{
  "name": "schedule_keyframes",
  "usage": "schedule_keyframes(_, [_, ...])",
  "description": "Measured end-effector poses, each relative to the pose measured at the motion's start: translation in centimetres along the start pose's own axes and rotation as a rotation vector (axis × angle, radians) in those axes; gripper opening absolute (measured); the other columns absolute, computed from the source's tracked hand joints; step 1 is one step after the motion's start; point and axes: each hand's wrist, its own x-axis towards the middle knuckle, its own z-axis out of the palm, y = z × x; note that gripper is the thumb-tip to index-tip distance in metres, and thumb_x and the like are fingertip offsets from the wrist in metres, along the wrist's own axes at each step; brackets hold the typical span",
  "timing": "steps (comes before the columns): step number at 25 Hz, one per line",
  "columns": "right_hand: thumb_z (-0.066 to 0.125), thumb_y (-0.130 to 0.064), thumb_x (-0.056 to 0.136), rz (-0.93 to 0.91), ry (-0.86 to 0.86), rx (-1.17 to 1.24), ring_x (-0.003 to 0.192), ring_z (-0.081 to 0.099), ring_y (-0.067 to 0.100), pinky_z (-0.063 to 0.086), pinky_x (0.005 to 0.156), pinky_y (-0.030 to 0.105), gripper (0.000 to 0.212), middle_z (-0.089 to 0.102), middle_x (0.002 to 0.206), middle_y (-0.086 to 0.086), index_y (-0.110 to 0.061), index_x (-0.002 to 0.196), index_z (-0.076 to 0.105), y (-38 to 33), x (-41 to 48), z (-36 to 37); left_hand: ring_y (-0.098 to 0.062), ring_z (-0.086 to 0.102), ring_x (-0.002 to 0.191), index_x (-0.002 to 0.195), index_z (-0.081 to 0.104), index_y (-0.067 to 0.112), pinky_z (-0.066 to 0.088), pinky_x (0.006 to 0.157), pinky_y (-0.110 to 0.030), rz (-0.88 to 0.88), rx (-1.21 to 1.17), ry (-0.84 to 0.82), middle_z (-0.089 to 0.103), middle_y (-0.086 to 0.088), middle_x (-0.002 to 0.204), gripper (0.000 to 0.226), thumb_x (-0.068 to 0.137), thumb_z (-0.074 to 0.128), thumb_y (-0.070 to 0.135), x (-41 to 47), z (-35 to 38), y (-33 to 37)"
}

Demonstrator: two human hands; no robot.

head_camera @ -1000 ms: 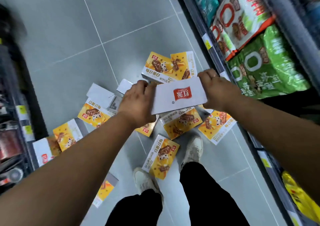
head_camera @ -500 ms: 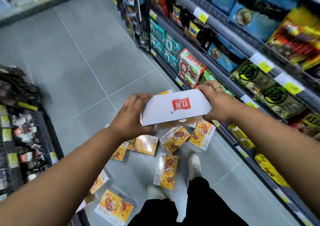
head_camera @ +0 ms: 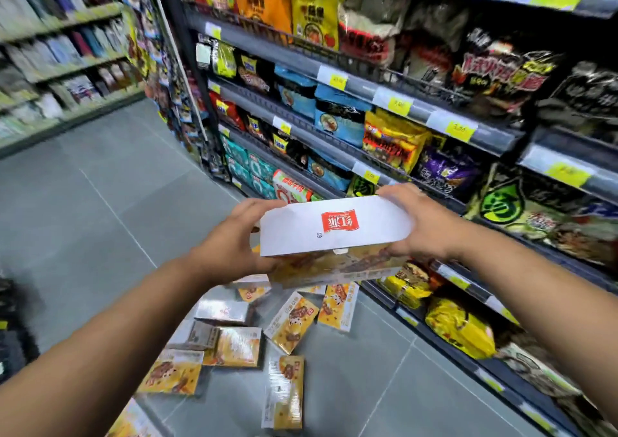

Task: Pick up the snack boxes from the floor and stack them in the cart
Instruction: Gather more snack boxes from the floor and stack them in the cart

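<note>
Both my hands are up in front of me, and between them sits a snack box [head_camera: 334, 227], white side facing me with a red logo in the middle. My left hand [head_camera: 230, 246] is clamped on its left end, fingers curled over the top edge and palm pressed to the side. My right hand [head_camera: 421, 226] grips the right end, fingers wrapped over the far corner. Just under the white box, touching it, there is a yellow printed face [head_camera: 334, 267]; whether that is a second box or the same one's side, I cannot tell through the blur.

Below my hands, on the grey tiled floor [head_camera: 100, 202], more snack boxes [head_camera: 291, 323] lie scattered, yellow with pictures, some flat, some overlapping. One [head_camera: 284, 391] lies nearest me, lengthways, below my left wrist; another pair [head_camera: 337, 306] sits straight beneath the held box.

Beyond my right hand, store shelves [head_camera: 368, 89] run past, packed with bagged snacks and yellow price tags. Far off to the left of my left hand, another shelf row [head_camera: 50, 68] is blurred.
</note>
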Motion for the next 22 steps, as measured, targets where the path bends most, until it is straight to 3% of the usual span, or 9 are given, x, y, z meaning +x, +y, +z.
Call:
schedule_keyframes(5, [0.086,-0.011,0.064,0.089,0.069,0.166,0.111,0.043,0.018,0.044,0.085,0.030,0.077,0.034,0.129,-0.005,-0.038,0.122,0.044,4.1,-8.1,-6.4,-0.010,0.049,0.121,0.132,0.045,0.045,0.045,0.102,-0.031,-0.005,-0.155,-0.069,0.047,0.012,0.135,0.085,0.059,0.087,0.037,2.2,2.6,9.0])
schedule_keyframes(7, [0.086,-0.008,0.066,0.119,0.129,0.264,0.112,0.044,0.019,0.045,0.083,0.029,0.069,0.035,0.131,-0.007,-0.039,0.115,0.050,5.4,-11.3,-8.2,-0.009,0.051,0.114,0.133,0.045,0.044,0.049,0.086,-0.015,-0.003,-0.226,-0.086,0.048,0.010,0.133,0.085,0.065,0.089,0.020,3.2,3.9,12.5])
schedule_keyframes(8, [0.086,-0.007,0.065,0.128,0.169,0.326,0.114,0.045,0.019,0.049,0.085,0.032,0.066,0.035,0.132,-0.009,-0.040,0.111,0.052,5.9,-12.7,-8.8,-0.008,0.052,0.112,0.133,0.045,0.044,0.050,0.078,-0.014,-0.003,-0.275,-0.093,0.049,0.008,0.130,0.085,0.067,0.088,0.012,3.5,4.4,13.9])
schedule_keyframes(11, [0.088,-0.008,0.061,0.190,0.386,0.562,0.115,0.053,0.026,0.054,0.088,0.048,0.064,0.042,0.134,-0.009,-0.040,0.108,0.057,6.8,-16.7,-9.7,-0.007,0.054,0.113,0.129,0.049,0.043,0.056,0.078,-0.030,0.015,-0.444,-0.125,0.054,0.007,0.124,0.083,0.065,0.086,0.006,4.7,5.0,17.2])
schedule_keyframes(14, [0.084,-0.003,0.062,0.216,0.524,0.768,0.111,0.059,0.025,0.056,0.085,0.048,0.064,0.054,0.127,-0.012,-0.036,0.110,0.058,6.7,-19.4,-9.2,-0.011,0.055,0.116,0.122,0.055,0.047,0.055,0.086,-0.041,0.043,-0.475,-0.132,0.056,0.012,0.126,0.073,0.063,0.087,0.017,5.4,5.4,18.7])
schedule_keyframes(17, [0.078,0.003,0.067,0.235,0.705,0.859,0.106,0.062,0.023,0.058,0.075,0.038,0.060,0.060,0.121,-0.006,-0.031,0.111,0.056,5.6,-23.4,-7.8,-0.016,0.058,0.113,0.111,0.061,0.041,0.058,0.080,-0.038,0.066,-0.543,-0.143,0.059,0.012,0.123,0.055,0.069,0.084,0.012,5.3,7.0,20.3])
schedule_keyframes(20, [0.078,-0.003,0.072,0.348,0.859,0.791,0.115,0.056,0.019,0.057,0.083,0.041,0.048,0.057,0.124,-0.009,-0.027,0.110,0.060,4.2,-27.3,-5.9,-0.024,0.061,0.110,0.101,0.067,0.038,0.058,0.080,-0.041,0.027,-0.676,-0.169,0.061,0.004,0.122,0.041,0.066,0.082,0.022,4.7,9.1,21.4])
schedule_keyframes(22, [0.077,-0.004,0.075,0.431,0.940,0.763,0.110,0.057,0.017,0.058,0.079,0.036,0.042,0.056,0.119,-0.011,-0.020,0.111,0.062,3.0,-29.8,-4.5,-0.024,0.063,0.109,0.100,0.068,0.036,0.057,0.077,-0.036,0.038,-0.708,-0.209,0.062,-0.001,0.122,0.033,0.071,0.079,0.023,4.1,10.6,22.5])
